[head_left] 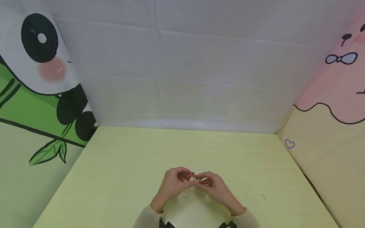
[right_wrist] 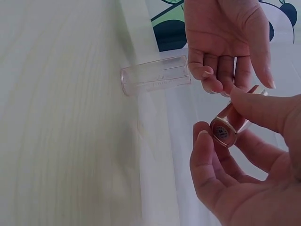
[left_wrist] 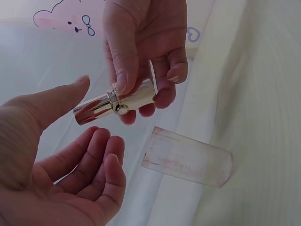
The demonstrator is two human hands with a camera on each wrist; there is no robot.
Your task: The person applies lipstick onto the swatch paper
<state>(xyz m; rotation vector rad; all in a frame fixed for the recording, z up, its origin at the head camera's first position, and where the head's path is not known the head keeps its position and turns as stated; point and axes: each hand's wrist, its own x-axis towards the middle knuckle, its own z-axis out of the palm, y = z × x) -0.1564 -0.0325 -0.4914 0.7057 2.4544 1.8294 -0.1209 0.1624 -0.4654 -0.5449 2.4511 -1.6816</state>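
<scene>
A shiny gold lipstick tube (left_wrist: 134, 100) with a small round charm at its middle is pinched between the thumb and fingers of my right hand (head_left: 212, 185). In the right wrist view the base of the lipstick tube (right_wrist: 223, 133) faces the camera, bearing a small round label. My left hand (head_left: 177, 182) is at the tube's other end, thumb and fingers spread apart on either side of it with a gap in the left wrist view. Below the hands lies a clear plastic cover (left_wrist: 188, 159) with faint pink lettering, on its side.
The pale yellow tabletop (head_left: 128, 164) spreads around both hands. A white sheet (head_left: 182, 79) stands at the back, with cartoon-printed panels at left and right. A small dark mark (head_left: 263, 196) shows on the table to the right.
</scene>
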